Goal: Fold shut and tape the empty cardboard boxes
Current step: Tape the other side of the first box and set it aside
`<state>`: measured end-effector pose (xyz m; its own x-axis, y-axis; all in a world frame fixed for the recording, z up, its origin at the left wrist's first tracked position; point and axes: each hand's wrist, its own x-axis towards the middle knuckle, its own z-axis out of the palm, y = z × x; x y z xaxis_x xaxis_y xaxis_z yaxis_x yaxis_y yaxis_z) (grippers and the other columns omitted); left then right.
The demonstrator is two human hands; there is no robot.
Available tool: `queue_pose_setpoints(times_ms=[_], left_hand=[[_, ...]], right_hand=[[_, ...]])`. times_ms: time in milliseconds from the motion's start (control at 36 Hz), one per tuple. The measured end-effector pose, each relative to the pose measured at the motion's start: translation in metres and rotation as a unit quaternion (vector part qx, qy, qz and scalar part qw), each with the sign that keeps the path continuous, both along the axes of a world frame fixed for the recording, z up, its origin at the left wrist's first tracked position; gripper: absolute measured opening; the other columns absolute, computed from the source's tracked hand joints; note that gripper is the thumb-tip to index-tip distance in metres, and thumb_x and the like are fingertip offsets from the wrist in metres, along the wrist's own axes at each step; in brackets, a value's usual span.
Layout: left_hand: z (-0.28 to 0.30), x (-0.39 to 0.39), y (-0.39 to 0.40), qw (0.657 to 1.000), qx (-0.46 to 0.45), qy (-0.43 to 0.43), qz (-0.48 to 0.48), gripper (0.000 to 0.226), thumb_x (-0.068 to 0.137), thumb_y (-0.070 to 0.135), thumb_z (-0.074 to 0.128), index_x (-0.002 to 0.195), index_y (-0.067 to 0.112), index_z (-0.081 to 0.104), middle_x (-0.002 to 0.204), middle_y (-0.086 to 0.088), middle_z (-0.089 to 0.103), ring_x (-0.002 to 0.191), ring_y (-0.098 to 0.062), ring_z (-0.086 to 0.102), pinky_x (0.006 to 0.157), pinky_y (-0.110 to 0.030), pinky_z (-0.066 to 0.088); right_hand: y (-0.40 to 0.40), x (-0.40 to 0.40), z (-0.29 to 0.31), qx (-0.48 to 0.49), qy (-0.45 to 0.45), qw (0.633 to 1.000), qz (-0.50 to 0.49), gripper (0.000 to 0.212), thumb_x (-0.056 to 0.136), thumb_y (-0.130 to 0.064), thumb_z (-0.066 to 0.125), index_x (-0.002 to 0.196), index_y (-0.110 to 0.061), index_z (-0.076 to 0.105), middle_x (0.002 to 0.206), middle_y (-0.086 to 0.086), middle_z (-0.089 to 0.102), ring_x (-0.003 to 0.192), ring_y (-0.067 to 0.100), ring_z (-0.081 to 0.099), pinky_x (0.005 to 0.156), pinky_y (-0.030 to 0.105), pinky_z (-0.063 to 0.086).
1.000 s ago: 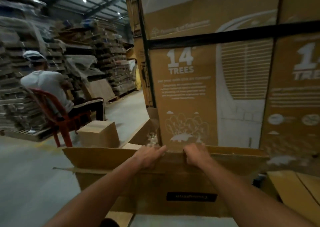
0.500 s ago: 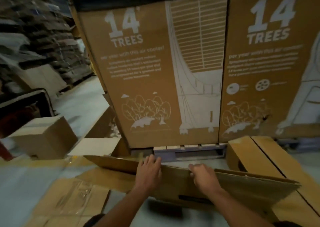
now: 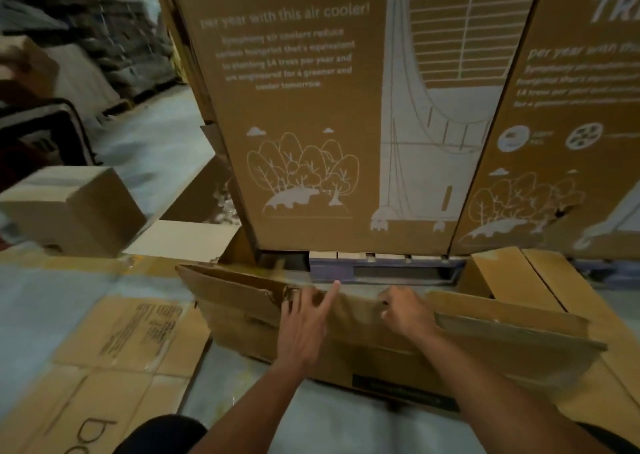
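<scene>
Two hands of yours on flattened brown cardboard box [image 3: 467, 346] lying on grey concrete floor [image 3: 45, 301]. Far edge sits just before tall printed brown cartons [image 3: 311, 114] on pallet [image 3: 384, 268]; bare floor opens to your left. Your left hand [image 3: 304, 325] lies flat on upper flap, fingers spread, index raised. Your right hand [image 3: 403, 313] curls over flap's top edge, gripping it. Small closed brown box [image 3: 79, 207] stands well left.

The flattened box [image 3: 433, 342] is matt brown corrugated cardboard, its top edge creased and torn. The tall printed cartons [image 3: 311, 124] behind are smoother brown cardboard with matt white print. Cardboard sheets [image 3: 114, 349] lie on the floor [image 3: 41, 301], dull grey concrete with a faint sheen.
</scene>
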<state>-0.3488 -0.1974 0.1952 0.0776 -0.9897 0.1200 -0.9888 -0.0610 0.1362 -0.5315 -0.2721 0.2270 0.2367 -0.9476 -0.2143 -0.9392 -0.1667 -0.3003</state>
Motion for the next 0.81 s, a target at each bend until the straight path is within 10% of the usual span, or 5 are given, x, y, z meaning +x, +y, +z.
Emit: queue_pose_setpoints(times_ms=[167,333,500,806], left_hand=[[0.005,-0.002,0.002,1.000,-0.010,-0.010,-0.012,0.045,0.096,0.033,0.052,0.140,0.030,0.038,0.149,0.000,0.032,0.138,-0.020,0.028,0.108,-0.038,0.024],[0.009,0.005,0.002,0.998,-0.062,-0.007,-0.023,0.062,0.068,0.035,0.085,0.125,0.028,0.060,0.120,0.002,0.062,0.111,-0.020,0.058,0.090,-0.040,0.047],[0.008,0.008,0.005,0.997,-0.062,-0.010,-0.034,0.081,0.055,0.038,0.091,0.127,0.029,0.056,0.126,-0.001,0.059,0.116,-0.023,0.057,0.088,-0.043,0.050],[0.006,0.008,0.008,0.995,-0.079,0.006,-0.056,0.081,0.055,0.043,0.089,0.124,0.025,0.051,0.119,0.000,0.060,0.109,-0.020,0.055,0.088,-0.040,0.050]], right_hand=[[0.016,0.004,-0.001,-0.036,0.010,0.998,0.041,0.022,0.092,-0.013,0.054,0.103,-0.027,0.067,0.101,-0.001,0.068,0.094,0.017,0.063,0.085,0.034,0.052],[0.010,0.001,0.011,-0.074,0.004,0.997,-0.002,0.016,0.091,-0.024,0.062,0.107,-0.027,0.066,0.099,-0.006,0.066,0.094,0.012,0.061,0.087,0.029,0.049],[0.005,0.005,0.021,-0.071,-0.007,0.997,-0.031,0.024,0.081,-0.028,0.076,0.104,-0.024,0.068,0.093,-0.005,0.066,0.087,0.013,0.062,0.067,0.024,0.044],[0.003,0.006,0.019,-0.048,-0.024,0.998,-0.024,0.022,0.074,-0.029,0.081,0.091,-0.023,0.069,0.086,-0.004,0.068,0.084,0.015,0.066,0.076,0.035,0.058]])
